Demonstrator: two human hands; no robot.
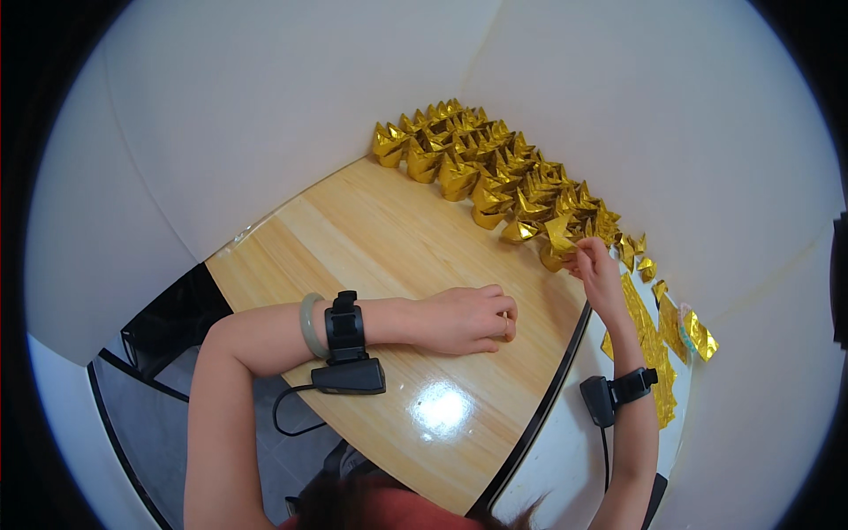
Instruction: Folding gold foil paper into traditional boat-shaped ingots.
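Note:
My right hand (597, 272) reaches to the near end of the rows of folded gold paper, its fingertips closed on a gold foil paper ingot (556, 240) with pointed tips. The underside of that grip is partly hidden. My left hand (464, 321) rests on the wood-grain table (353, 230), its fingers curled in and nothing visible in them. A ring is on one of its fingers, and a pale bangle (311, 325) circles that forearm. Packed rows of similar gold paper ingots (458, 175) stand along the far wall, just beyond my right hand.
Flat gold foil sheets (652, 349) lie on a white surface (552, 424) at the right, past the table's black edge. A beaded bracelet (685, 327) lies by them. Pale walls (291, 88) close in the table. Cabled black devices (349, 375) are strapped to both wrists.

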